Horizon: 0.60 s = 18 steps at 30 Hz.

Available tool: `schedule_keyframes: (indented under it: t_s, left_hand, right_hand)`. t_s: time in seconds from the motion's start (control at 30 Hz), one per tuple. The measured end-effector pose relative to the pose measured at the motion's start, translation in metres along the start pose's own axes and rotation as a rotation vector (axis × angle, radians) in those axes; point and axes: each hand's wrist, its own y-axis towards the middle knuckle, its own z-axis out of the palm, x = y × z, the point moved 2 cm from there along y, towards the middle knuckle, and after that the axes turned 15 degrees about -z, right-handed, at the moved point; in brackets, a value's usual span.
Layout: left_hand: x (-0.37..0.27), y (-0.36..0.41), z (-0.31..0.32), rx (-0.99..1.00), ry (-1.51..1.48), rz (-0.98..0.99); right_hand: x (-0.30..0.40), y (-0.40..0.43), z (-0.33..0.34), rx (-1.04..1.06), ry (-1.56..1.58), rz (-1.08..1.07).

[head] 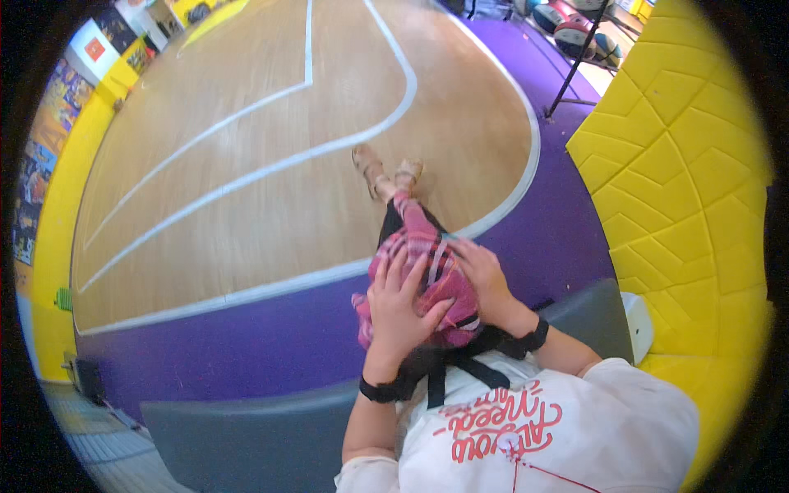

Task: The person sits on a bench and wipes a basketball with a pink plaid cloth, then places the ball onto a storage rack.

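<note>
A bundled pink striped fabric item (449,288) with black and white bands rests on my lap. My left hand (399,299) and my right hand (484,271) both touch it. The hand on the picture's left lies flat on top with its fingers spread. The other hand cups the far right side, its fingertips partly hidden by the cloth. Black bands circle both wrists. A strip of similar pink striped cloth (413,209) runs over my legs towards my feet in tan sandals (370,169).
A grey padded bench (259,431) is under me. Ahead lies a wood-look court floor (246,234) with white lines and a purple border (246,357). Yellow wall padding (672,185) stands at the right, near a rack of basketballs (573,40).
</note>
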Motion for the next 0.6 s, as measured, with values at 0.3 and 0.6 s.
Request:
schedule_keyframes:
  t_s: [0.3, 0.6]
  left_hand:
    - [0.14, 0.007, 0.034, 0.217, -0.939, -0.593]
    - [0.037, 0.011, 0.015, -0.08, -0.148, 0.162]
  right_hand:
    - [0.033, 0.007, 0.012, 0.024, -0.059, -0.003]
    - [-0.004, 0.0, 0.019, -0.01, -0.06, -0.025]
